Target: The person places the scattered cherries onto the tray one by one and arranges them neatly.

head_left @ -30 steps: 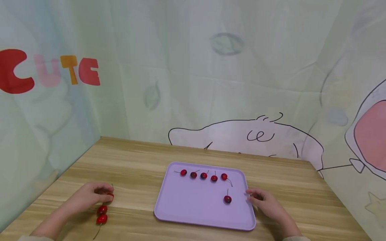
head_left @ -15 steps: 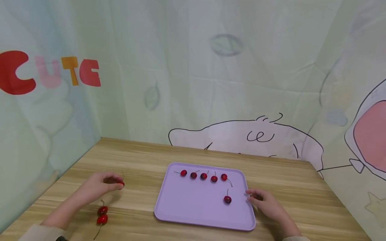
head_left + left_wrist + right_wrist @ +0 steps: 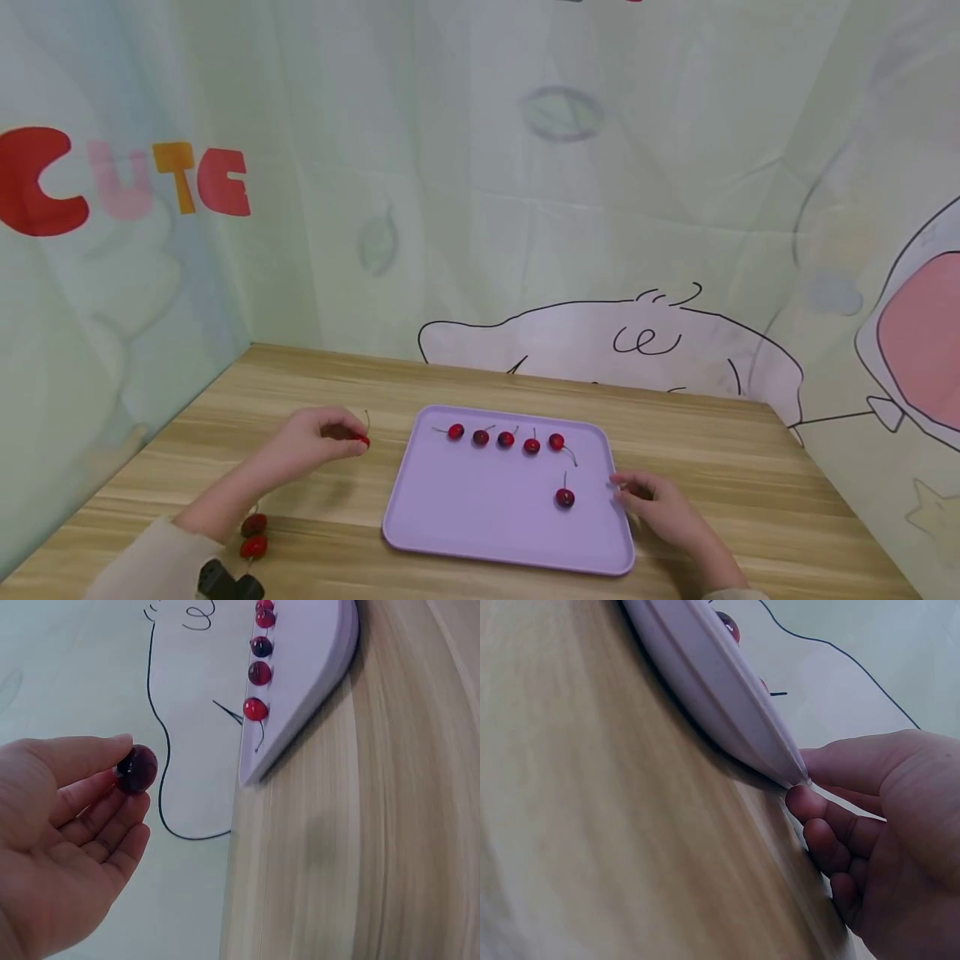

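Note:
In the head view my left hand [image 3: 322,437] is above the table, left of the purple tray [image 3: 480,521]. It pinches a dark red cherry [image 3: 138,770] between thumb and fingertips, with the stem sticking up. My right hand [image 3: 660,504] is at the tray's right edge, its thumb and fingertips pinching the rim [image 3: 784,761]. Several cherries lie in a row along the tray's far side, among them a cherry [image 3: 506,438] in the middle. A single cherry [image 3: 565,497] lies nearer, towards the right of the tray.
Two more cherries, a farther cherry [image 3: 254,524] and a nearer cherry [image 3: 253,547], lie on the wooden table [image 3: 337,542] close to my left forearm. A printed curtain [image 3: 480,208] rises behind the table. A black device [image 3: 228,581] is on the left sleeve.
My left hand has lifted a cherry from beside the other two and carried it right and away from me, closer to the tray. The right hand and the tray have stayed in place.

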A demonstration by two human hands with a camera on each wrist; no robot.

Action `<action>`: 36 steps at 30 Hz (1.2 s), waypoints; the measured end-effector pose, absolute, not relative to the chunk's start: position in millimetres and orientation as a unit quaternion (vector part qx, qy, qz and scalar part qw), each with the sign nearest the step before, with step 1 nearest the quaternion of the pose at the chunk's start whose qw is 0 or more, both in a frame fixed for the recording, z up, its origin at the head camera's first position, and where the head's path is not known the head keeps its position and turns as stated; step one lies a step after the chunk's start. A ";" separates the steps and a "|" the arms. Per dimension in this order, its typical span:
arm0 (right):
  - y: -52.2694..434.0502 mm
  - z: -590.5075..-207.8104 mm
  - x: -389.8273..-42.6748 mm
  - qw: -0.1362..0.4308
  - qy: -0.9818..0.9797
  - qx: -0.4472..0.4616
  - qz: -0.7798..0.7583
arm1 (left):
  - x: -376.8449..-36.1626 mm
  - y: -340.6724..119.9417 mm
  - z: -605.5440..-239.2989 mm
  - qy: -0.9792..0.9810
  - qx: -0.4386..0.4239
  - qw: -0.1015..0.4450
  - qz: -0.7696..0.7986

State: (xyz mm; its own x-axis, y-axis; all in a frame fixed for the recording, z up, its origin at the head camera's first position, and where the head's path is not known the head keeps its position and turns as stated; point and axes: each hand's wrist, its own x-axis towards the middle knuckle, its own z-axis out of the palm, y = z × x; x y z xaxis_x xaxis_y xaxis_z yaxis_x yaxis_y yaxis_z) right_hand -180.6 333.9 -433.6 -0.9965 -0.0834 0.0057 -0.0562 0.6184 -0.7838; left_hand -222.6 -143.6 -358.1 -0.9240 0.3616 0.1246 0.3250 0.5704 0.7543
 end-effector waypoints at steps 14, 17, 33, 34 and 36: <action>334.0 -434.2 -180.2 0.013 0.904 -0.034 -0.427 | -226.1 -94.8 -348.9 0.856 0.240 0.045 0.455; 333.8 -434.2 -181.0 0.010 0.905 -0.031 -0.425 | -227.0 -86.1 -348.8 0.850 0.246 0.053 0.462; 333.2 -432.0 -181.4 0.017 0.906 -0.012 -0.424 | -231.0 -35.1 -348.7 0.842 0.256 0.060 0.471; 332.8 -431.9 -181.2 0.016 0.906 -0.012 -0.423 | -231.3 -31.9 -349.1 0.843 0.254 0.061 0.471; 332.1 -431.6 -181.2 0.016 0.907 -0.012 -0.420 | -231.8 -25.7 -350.0 0.843 0.249 0.063 0.473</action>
